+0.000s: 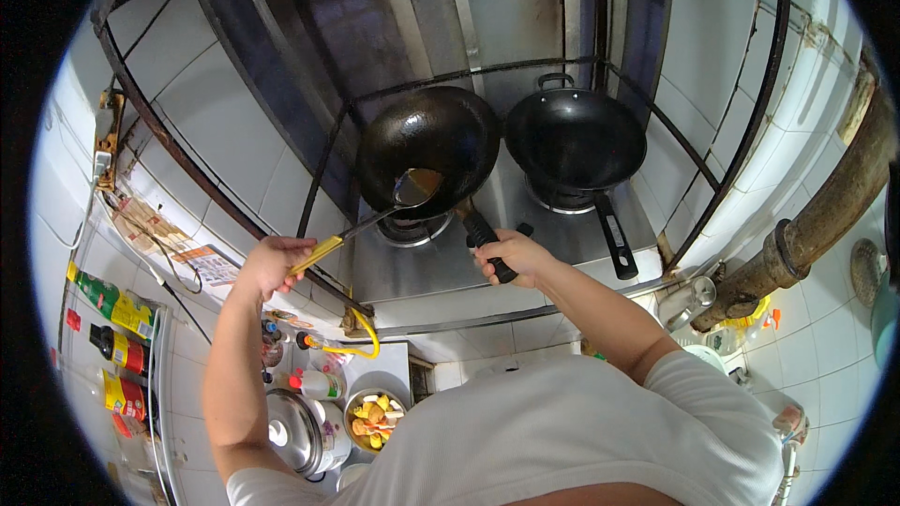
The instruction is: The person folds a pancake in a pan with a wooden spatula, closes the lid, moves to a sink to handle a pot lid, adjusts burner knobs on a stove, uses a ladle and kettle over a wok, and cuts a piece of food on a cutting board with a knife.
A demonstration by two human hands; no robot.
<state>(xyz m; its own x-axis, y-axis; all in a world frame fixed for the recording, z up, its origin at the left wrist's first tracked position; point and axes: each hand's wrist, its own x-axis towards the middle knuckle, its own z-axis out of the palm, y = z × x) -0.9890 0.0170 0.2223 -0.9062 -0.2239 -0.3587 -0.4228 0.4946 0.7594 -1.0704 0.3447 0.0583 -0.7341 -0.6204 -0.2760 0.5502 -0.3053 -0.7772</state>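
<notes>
My left hand [278, 266] grips the yellow handle of a metal ladle [373, 216]. The ladle's bowl rests inside or just over the lower left of a dark, shiny wok [432, 137]; a brownish tint shows in the bowl, and I cannot tell if it is liquid or a reflection. Around the wok's black handle [481, 232] my right hand [513, 258] is closed. The wok is tilted above the left gas burner [415, 228]. To its right, a second black pan [573, 137] with a long handle sits on the right burner [562, 200].
A dark metal frame [478, 72] surrounds the steel cooktop [415, 270]. Below left stand a rice cooker [330, 429], a bowl of cut food [376, 418] and a white bottle [320, 385]. Sauce bottles [126, 355] line a rack at left. A thick pipe [808, 232] runs along the right.
</notes>
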